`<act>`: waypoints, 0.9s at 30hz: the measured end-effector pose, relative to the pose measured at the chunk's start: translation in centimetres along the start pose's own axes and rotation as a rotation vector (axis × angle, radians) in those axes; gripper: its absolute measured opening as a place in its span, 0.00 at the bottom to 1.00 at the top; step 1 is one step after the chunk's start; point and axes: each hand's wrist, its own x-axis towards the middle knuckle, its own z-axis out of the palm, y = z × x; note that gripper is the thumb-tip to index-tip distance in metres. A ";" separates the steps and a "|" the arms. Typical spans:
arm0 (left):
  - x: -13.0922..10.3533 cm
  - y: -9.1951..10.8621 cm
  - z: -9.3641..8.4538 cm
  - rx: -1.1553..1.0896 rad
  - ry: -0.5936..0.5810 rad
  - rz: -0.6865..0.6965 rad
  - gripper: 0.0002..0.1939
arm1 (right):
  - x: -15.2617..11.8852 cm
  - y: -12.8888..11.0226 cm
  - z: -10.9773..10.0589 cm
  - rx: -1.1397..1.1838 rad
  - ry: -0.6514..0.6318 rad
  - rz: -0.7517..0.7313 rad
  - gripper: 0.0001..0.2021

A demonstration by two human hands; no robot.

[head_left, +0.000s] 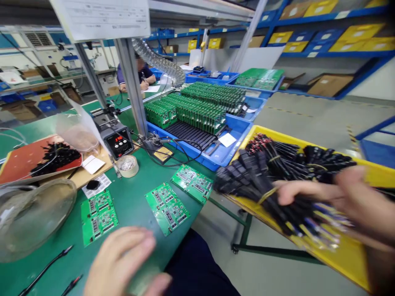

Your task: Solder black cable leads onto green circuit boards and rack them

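My right hand grips a bundle of black cables tied with a yellow band. Its bare coloured wire ends point toward me, blurred by motion. Beneath it is a yellow bin with more tied bundles of black cables in it. My left hand, slightly blurred, hovers over the green table with thumb and fingers apart, holding nothing. Beyond it lie three green circuit boards: one at the left, one in the middle and one near the table edge.
A soldering station reading about 370 stands behind a solder wire roll. Blue trays hold rows of upright circuit boards. Two loose cables lie front left, near a clear round cover. A co-worker sits behind.
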 end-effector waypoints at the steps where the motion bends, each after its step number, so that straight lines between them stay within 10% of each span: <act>1: -0.1 0.4 0.6 0.031 -0.045 0.037 0.34 | 0.4 -1.6 2.3 0.164 -0.300 0.047 0.43; 4: -0.4 1.4 1.8 0.068 -0.222 -0.017 0.49 | 1.0 -5.4 10.6 0.583 -1.116 0.221 0.37; 7: -2.1 0.2 3.0 -0.111 -0.437 -0.346 0.59 | 0.4 -7.1 17.6 0.546 -1.457 0.271 0.37; 9: -4.2 -1.3 3.7 -0.423 -0.620 -0.420 0.47 | -0.2 -7.0 20.7 0.518 -1.563 0.271 0.38; 13: -8.1 -3.3 4.9 -0.794 -0.655 -0.332 0.04 | -1.2 -4.7 24.2 0.444 -1.444 0.113 0.38; 20: -8.3 -4.3 5.2 -1.023 -0.544 -0.434 0.13 | -5.0 0.1 26.0 0.322 -0.516 -0.701 0.15; 27: -9.1 -4.6 5.4 -0.941 -0.426 -0.417 0.17 | -5.5 0.5 26.5 0.119 -0.422 -1.172 0.19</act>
